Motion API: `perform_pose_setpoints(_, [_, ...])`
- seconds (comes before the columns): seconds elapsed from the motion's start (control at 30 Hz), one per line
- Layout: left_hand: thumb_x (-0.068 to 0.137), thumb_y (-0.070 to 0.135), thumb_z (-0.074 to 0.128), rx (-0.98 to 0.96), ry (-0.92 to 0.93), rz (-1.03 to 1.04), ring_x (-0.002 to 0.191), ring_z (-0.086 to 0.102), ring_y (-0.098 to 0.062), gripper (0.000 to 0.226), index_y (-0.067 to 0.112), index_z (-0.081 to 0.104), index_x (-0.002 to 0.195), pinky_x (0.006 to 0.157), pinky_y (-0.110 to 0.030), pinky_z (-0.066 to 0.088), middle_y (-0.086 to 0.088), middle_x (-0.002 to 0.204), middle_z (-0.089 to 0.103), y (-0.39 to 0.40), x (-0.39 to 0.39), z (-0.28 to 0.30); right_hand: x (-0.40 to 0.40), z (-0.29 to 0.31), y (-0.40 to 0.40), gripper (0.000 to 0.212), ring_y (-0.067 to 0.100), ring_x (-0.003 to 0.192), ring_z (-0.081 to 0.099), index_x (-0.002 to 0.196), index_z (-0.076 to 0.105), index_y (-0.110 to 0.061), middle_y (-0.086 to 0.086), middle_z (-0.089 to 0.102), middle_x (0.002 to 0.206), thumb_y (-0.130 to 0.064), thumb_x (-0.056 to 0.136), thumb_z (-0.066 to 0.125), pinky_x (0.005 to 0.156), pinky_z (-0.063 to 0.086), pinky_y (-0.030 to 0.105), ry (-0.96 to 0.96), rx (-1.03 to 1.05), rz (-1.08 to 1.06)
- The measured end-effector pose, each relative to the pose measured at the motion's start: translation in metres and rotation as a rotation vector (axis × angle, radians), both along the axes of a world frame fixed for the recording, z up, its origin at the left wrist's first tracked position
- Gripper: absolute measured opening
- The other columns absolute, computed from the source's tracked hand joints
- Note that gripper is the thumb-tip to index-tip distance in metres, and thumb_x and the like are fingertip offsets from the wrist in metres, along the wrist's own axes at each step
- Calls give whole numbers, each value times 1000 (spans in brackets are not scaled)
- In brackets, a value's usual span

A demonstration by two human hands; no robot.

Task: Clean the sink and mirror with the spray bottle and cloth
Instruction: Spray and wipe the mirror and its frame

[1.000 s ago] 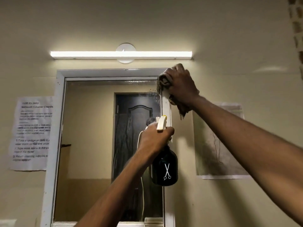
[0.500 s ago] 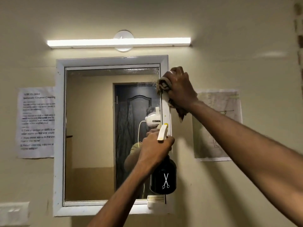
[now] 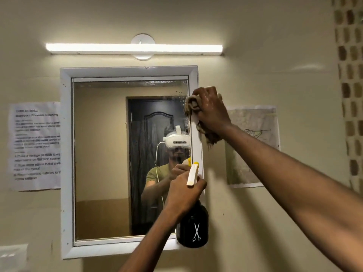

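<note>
Mirror (image 3: 102, 154), centre-left of frame, white-framed on the wall; droplets show along its upper right glass. Cloth (image 3: 193, 107) bunched against the mirror's right edge, clamped in the right hand (image 3: 211, 110). Since a second ago the cloth has come down from the top right corner along that edge. Judgement: wiping stroke proceeding downward; most of the glass remains. Left hand (image 3: 184, 195) closed on the spray bottle (image 3: 193, 230), lower centre. Sink not in view.
</note>
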State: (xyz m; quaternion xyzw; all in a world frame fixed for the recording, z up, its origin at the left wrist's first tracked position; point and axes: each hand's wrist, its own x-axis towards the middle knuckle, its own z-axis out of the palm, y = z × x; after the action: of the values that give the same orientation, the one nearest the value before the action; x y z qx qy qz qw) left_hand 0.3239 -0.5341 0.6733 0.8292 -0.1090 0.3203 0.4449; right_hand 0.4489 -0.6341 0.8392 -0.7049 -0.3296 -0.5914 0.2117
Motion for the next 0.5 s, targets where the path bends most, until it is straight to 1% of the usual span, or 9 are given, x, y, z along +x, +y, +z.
perform_pose_setpoints(0.07, [80,39,51,-57,-10,23,78,68,-33,28,13,59,70,79,-48,56,-13,75,70,-1,-1,-2,-2,-8,0,34,35,109,45,115,50,-12,17,49,120,-18,82,53,85,44,47,-31,-28,-25])
perform_pose_setpoints(0.13, [88,31,56,-102,-13,73,74,68,-29,27,21,54,63,79,-45,57,-6,68,66,1,-3,-4,-6,-43,-4,31,36,107,46,110,54,-4,21,52,114,-7,79,60,84,43,46,-74,-77,1])
perform_pose_setpoints(0.17, [89,27,57,-107,-17,82,73,68,-28,28,22,55,63,79,-45,56,-4,67,66,2,-5,-3,-6,-64,-7,33,36,105,47,109,55,-4,21,52,114,-3,77,61,83,43,46,-62,-87,18])
perform_pose_setpoints(0.2, [88,26,58,-106,-15,71,75,68,-30,25,22,55,63,80,-46,56,-7,69,68,2,-5,-4,-6,-85,-10,35,34,104,47,110,55,-6,19,50,115,-2,76,62,82,44,44,-33,-94,35])
perform_pose_setpoints(0.27, [79,32,59,-105,-5,25,84,69,-35,17,24,54,64,83,-49,55,-18,83,71,1,-10,-3,-3,-112,-14,39,31,103,48,114,54,-12,15,47,120,-5,77,63,79,46,38,23,-108,51])
perform_pose_setpoints(0.33, [78,31,60,-60,4,9,84,68,-32,15,20,58,69,84,-46,54,-21,90,71,0,-11,-5,1,-113,-17,40,29,103,48,116,54,-14,13,46,122,-7,78,64,77,44,33,41,-142,38])
perform_pose_setpoints(0.37, [83,26,61,-25,7,5,81,66,-30,16,12,63,77,82,-45,54,-20,90,71,-1,-10,-8,2,-105,-18,39,29,103,48,116,54,-14,13,46,123,-8,79,63,77,43,32,37,-152,31])
perform_pose_setpoints(0.43, [88,20,59,15,23,-15,81,65,-32,18,2,63,90,80,-48,53,-19,89,69,-2,-5,-14,2,-86,-17,39,30,103,48,116,54,-14,14,46,123,-8,79,62,80,45,36,26,-128,31])
perform_pose_setpoints(0.5, [84,23,59,5,22,-13,80,66,-35,20,4,63,86,78,-50,55,-18,84,69,-4,0,-21,6,-74,-13,39,31,104,48,115,54,-14,14,46,122,-6,78,60,82,46,40,29,-75,43])
